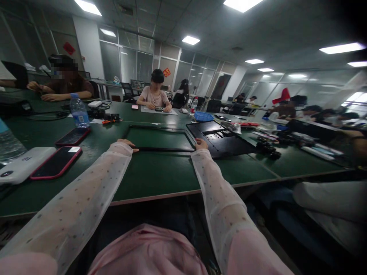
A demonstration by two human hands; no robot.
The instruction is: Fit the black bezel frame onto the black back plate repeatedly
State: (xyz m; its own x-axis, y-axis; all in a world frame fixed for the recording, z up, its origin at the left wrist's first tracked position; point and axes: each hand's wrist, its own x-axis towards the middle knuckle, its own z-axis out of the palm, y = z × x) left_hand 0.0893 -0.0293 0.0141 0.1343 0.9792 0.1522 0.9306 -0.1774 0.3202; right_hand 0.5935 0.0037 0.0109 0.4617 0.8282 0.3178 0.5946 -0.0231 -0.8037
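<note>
Sheer white dotted sleeves (86, 191) cover both arms; pink garment (146, 248) below.

I count one black frame (159, 138), one black back panel (222, 140), two phones with red cases (56, 162) (72, 136), one white power bank (20, 165), two water bottles (79, 110) (8, 143) (second half cut off), one blue tray (203, 116). Two hands on the frame: left hand (126, 143), right hand (201, 144).

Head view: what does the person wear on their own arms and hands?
Both arms are covered to the wrist by loose, sheer white sleeves with small dark dots. The left hand and right hand are bare: no gloves, and no rings or watch can be made out. Pink fabric shows beneath the sleeves near the shoulders.
</note>
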